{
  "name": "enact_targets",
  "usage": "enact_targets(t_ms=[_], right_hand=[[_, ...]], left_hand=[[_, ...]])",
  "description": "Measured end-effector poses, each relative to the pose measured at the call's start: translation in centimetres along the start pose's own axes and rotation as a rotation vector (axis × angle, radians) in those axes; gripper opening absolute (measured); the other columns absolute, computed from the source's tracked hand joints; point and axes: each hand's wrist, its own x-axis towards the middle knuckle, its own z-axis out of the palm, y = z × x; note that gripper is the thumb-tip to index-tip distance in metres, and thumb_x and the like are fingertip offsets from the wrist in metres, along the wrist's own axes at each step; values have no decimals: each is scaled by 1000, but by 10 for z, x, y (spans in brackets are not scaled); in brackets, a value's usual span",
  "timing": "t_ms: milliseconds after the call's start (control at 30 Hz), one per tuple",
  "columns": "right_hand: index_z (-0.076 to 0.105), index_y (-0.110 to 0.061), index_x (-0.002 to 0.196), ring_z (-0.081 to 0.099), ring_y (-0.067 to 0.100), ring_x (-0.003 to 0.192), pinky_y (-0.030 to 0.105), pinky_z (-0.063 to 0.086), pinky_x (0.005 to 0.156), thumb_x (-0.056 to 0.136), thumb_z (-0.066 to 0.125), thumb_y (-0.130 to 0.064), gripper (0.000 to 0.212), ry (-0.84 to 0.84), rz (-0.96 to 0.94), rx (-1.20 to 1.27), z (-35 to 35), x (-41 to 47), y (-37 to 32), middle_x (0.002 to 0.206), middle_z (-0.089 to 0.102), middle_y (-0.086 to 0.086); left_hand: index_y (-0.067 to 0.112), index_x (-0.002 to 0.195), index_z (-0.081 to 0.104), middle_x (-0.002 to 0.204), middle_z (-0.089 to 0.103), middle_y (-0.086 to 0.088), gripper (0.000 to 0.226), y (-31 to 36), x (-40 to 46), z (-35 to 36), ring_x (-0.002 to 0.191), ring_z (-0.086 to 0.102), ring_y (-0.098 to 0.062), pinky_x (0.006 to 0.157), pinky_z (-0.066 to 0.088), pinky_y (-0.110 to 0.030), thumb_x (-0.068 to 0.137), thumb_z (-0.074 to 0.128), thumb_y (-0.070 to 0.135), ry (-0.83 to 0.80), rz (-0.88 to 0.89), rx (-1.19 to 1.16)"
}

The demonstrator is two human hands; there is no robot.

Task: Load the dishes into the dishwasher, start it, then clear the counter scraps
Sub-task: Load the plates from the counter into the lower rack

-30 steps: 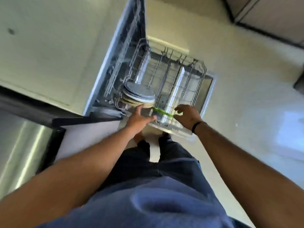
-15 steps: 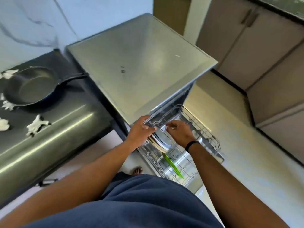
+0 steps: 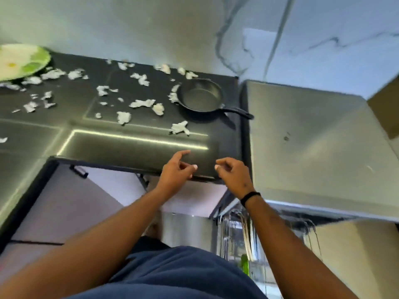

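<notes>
Big dark counter fills the left half, with the steel dishwasher top at 3 o'clock. Below it, around 5 o'clock, the pulled-out rack shows plate edges and something green. A black frying pan sits at the counter's far right corner, handle pointing toward the dishwasher. A green-rimmed plate is over at 10 o'clock. White paper scraps are scattered all over the counter. Left hand and right hand hover at the near edge, fingers loosely curled, both empty.
</notes>
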Motion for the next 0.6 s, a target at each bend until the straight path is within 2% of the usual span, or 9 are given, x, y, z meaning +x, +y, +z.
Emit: enact_targets(t_ms=[133,300,467,600], right_hand=[[73,-15,104,59,-7,71,9,46,74,90,71,-17,15,-138,-131,-73,54,42,-59,78,63,-15],[71,-19,104,62,9,75,22,51,74,92,69,-18,12,-294,-262,-114,147,96,-152,86,68,-1],[72,-13,105,59,-1,67,5,44,63,91,70,-14,14,-462,-430,-142,258,121,-240,82,67,-1],[73,-14,108,61,-5,69,4,44,65,91,70,-16,17,-615,-512,-147,342,126,-291,84,69,-3]], left_hand=[[29,136,53,91,72,-10,47,-19,13,-84,82,72,-21,67,55,-28,93,70,20,244,-40,-135],[33,133,53,81,70,-6,45,-62,27,-203,80,71,-24,69,53,-34,93,70,20,506,-71,-229],[25,135,56,77,69,-1,45,-94,16,-316,74,71,-17,65,53,-31,92,70,17,793,-107,-259],[27,131,58,79,71,2,42,-127,-4,-388,79,72,-16,78,58,-40,92,70,21,975,-163,-268]])
